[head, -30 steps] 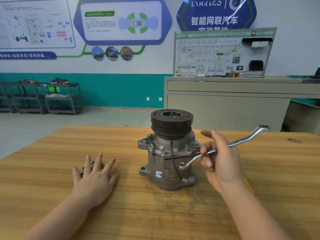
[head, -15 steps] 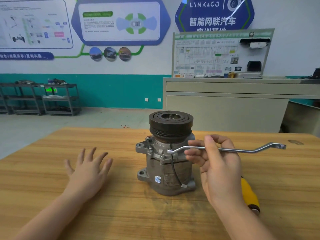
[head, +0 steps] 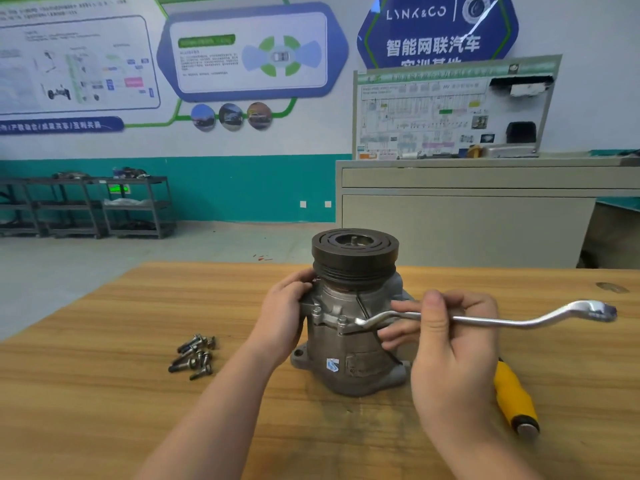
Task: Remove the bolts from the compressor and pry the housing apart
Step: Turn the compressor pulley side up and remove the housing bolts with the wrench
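Observation:
A grey metal compressor (head: 349,355) with a black pulley on top stands upright on the wooden table (head: 104,393). My left hand (head: 282,311) grips its upper left side, fingers curled round the flange. My right hand (head: 450,344) holds a silver offset ring wrench (head: 491,318) near its left end. The wrench's left ring end sits at the front flange of the housing, beside a bolt head. Several loose dark bolts (head: 194,355) lie in a heap on the table to the left of the compressor.
A yellow-handled tool (head: 514,398) lies on the table behind my right wrist. Beyond the table's far edge stand a beige cabinet (head: 467,216) with a display board and dark shelving racks (head: 86,206) along the teal wall.
My left hand has left the table and come to grip the compressor's left side, uncovering the heap of bolts. My right hand has brought the wrench's ring end down to the front flange.

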The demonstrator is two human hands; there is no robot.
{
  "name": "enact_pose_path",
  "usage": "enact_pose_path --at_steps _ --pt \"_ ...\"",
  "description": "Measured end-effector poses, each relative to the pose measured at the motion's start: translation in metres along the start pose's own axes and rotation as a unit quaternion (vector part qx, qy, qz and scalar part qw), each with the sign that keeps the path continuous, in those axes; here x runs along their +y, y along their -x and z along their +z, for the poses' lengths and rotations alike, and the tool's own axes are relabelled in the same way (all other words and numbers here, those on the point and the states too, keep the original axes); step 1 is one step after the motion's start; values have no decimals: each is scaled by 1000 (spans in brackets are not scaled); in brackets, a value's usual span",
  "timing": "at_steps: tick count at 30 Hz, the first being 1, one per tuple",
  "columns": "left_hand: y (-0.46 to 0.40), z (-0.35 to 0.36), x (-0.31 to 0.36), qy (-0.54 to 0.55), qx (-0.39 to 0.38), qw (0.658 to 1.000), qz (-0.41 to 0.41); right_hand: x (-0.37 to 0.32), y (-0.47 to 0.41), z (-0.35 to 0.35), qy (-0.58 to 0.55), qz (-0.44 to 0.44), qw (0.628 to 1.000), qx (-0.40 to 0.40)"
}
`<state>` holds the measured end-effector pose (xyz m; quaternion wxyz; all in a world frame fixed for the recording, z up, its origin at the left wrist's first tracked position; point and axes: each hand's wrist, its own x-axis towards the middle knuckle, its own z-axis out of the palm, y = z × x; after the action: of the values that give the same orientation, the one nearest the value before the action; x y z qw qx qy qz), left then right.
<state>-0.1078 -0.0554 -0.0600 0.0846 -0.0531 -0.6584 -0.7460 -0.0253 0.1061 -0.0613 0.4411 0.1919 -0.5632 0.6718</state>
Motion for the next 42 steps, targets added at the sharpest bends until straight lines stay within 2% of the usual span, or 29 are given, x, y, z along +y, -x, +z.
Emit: enact_pose_path --at_steps 3,8,13,18,22,26,29,32,37,42 --pt "14 9 1 3 55 998 7 3 -1 -2 12 -1 1000 25" --pt "58 56 0 -23 264 960 96 7 -6 -6 17 3 998 57" --pt "81 62 -5 -133 336 927 103 6 -7 -7 34 -19 998 47" --pt "45 0 15 -40 288 954 74 7 -5 -10 125 -114 986 -3" --pt "23 -12 1 -64 124 990 24 5 -6 -9 245 -219 944 -29" --pt "26 -7 -13 19 29 999 -21 5 -3 0 258 -264 929 -14" --pt "30 -6 -15 3 28 999 27 11 4 11 286 -279 916 14" --pt "38 -1 -17 -8 41 997 63 13 11 19 257 -238 936 32" --pt "42 6 -15 -8 78 994 71 13 9 18 188 -133 966 118" --pt "39 7 -18 -5 86 994 73 12 15 26 224 -97 954 177"
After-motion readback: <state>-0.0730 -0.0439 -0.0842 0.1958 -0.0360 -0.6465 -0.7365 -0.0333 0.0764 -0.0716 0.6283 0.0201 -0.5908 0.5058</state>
